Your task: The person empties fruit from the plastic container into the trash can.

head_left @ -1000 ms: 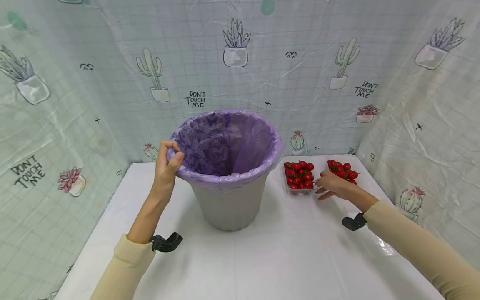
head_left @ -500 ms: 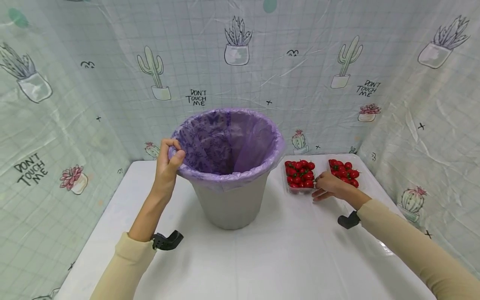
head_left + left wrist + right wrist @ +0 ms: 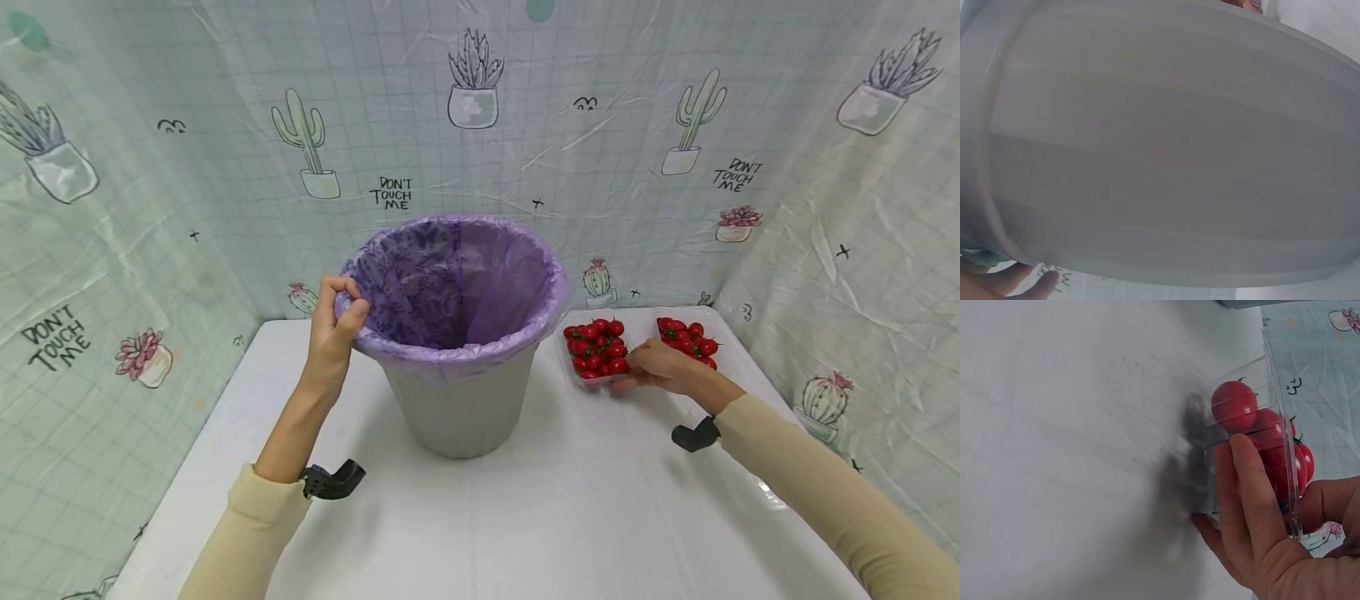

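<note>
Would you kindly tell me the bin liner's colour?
The bin liner is purple with darker print, clearest in the head view.

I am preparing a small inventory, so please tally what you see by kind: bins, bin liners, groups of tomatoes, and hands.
Grey bin: 1
Purple liner: 1
Groups of red tomatoes: 2 (left group, right group)
Hands: 2 (left hand, right hand)
Total: 6
</note>
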`<state>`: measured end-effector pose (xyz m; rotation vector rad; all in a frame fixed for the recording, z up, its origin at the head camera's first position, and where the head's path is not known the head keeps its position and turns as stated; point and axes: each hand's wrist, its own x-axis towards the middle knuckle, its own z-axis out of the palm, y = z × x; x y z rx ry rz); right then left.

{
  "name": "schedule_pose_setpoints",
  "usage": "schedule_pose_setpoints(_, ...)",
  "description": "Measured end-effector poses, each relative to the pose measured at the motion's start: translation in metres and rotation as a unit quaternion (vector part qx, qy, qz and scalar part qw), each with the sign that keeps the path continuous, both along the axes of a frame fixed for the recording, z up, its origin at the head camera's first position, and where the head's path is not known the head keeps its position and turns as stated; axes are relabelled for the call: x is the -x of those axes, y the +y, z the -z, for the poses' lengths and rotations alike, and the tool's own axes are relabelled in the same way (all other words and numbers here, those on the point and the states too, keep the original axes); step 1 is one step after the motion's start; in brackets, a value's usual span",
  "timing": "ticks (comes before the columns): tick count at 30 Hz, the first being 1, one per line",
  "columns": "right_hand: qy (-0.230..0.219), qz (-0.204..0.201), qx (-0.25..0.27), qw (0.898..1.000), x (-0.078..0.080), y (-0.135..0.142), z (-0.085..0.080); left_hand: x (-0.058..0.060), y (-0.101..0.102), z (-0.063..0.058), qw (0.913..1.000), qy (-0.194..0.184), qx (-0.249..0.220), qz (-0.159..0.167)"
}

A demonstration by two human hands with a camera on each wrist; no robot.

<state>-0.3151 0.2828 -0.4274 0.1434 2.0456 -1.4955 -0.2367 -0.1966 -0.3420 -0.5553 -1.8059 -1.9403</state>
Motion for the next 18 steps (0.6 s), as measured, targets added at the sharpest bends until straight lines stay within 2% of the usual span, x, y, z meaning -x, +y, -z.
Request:
schedule_pose_setpoints(10,-0.044,0.009,0.023,0.999,-0.0013,0.0025,0.0027,-0.0003,-0.0008,-0.0001,1.0000,0.000,0.007,-0.002)
schedule_pose_setpoints(18,-0.085,0.028,0.096,0.991,-0.0029,-0.0008,0.0047,0.0004,0.0002,0.0006,1.0000,-0.001,0.000,0.002)
